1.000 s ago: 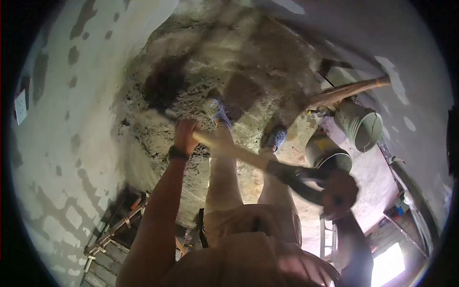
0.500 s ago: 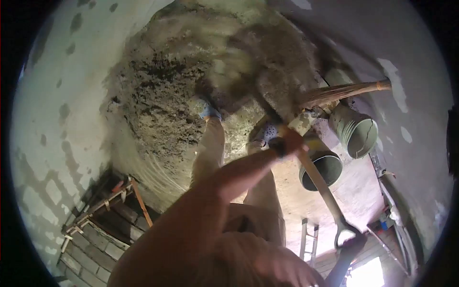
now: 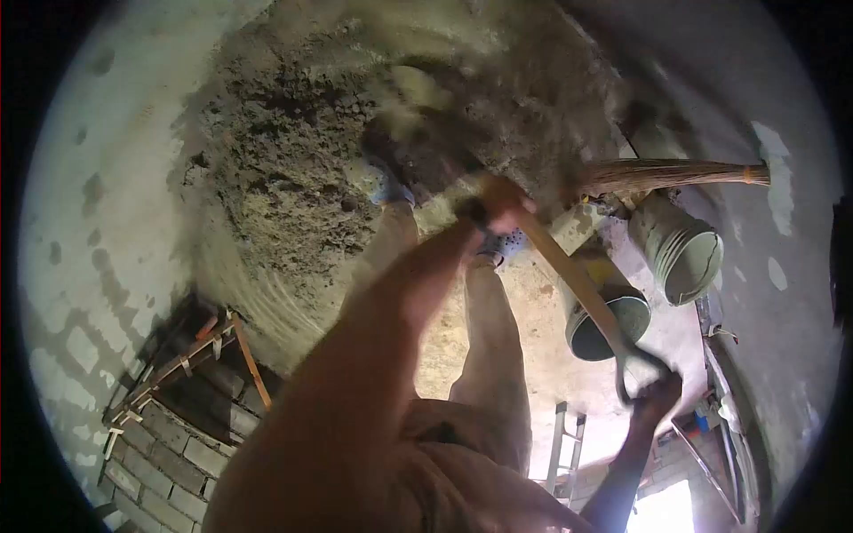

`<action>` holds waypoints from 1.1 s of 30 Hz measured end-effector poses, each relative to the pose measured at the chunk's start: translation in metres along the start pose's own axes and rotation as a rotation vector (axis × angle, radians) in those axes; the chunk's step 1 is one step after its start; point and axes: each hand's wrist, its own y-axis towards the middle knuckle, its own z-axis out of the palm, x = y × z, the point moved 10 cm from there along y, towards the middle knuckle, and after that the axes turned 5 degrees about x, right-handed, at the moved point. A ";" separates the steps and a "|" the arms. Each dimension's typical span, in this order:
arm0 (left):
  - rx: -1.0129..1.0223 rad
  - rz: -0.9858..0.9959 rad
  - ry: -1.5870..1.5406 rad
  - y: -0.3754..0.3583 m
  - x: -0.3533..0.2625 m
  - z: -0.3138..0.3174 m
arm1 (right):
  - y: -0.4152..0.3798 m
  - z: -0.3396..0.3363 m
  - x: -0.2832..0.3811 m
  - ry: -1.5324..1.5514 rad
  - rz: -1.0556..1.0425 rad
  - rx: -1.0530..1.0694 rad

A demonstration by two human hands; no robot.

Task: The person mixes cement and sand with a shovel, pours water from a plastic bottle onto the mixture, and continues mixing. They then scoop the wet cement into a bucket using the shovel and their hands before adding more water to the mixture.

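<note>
Both my hands are on a shovel with a wooden shaft and a D-shaped grip. My left hand, with a dark band at the wrist, is wrapped round the lower shaft. My right hand is closed on the D-grip at the top end. The shaft slants toward a heap of damp, crumbly grey-brown mix on the floor. Near my feet the shovel's lower end is dark and blurred, so I cannot make out the blade or its load clearly.
A twig broom lies to the right, by two buckets on their sides, a pale bucket and a darker bucket. A ladder stands behind me. Plastered walls curve round; a wood-framed opening is at lower left.
The shovel and both hands have moved up the view, toward the heap. My left hand has also shifted left, and the view has tilted slightly.
</note>
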 end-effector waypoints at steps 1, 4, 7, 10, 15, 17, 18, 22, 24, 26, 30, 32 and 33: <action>0.061 0.002 0.036 -0.018 0.044 -0.026 | 0.007 0.064 0.018 -0.026 -0.045 0.072; -0.054 -0.327 0.084 -0.068 0.134 -0.100 | 0.017 0.204 0.084 -0.146 -0.240 0.228; -0.070 -0.290 0.140 -0.082 0.103 -0.165 | -0.004 0.221 0.169 -0.070 -0.211 0.290; -0.267 -0.122 0.267 -0.134 0.018 -0.235 | -0.024 0.169 0.216 0.000 -0.219 0.302; -0.309 -0.221 0.199 -0.223 -0.064 -0.322 | -0.152 0.133 0.285 -0.636 -1.131 0.557; -0.336 -0.197 0.213 -0.228 -0.077 -0.339 | -0.154 0.120 0.294 -0.591 -0.896 0.547; -0.444 -0.215 0.255 -0.232 -0.086 -0.358 | -0.153 0.112 0.303 -0.573 -0.710 0.450; -0.968 -0.202 0.304 -0.230 -0.089 -0.393 | -0.125 0.083 0.284 -0.756 -0.602 0.209; -1.197 -0.213 -0.033 -0.219 -0.038 -0.360 | -0.111 0.054 0.257 -1.050 -0.406 0.043; -1.286 -0.222 -0.113 -0.197 0.018 -0.304 | -0.120 0.087 0.255 -0.976 -0.691 0.190; -0.849 -0.224 0.092 -0.120 0.067 -0.227 | -0.151 0.206 0.275 -0.661 -1.198 0.554; -0.465 -0.338 0.186 -0.106 0.065 -0.214 | -0.160 0.236 0.286 -0.586 -1.274 0.667; -0.454 -0.334 0.186 -0.109 0.052 -0.217 | -0.162 0.237 0.286 -0.564 -1.292 0.699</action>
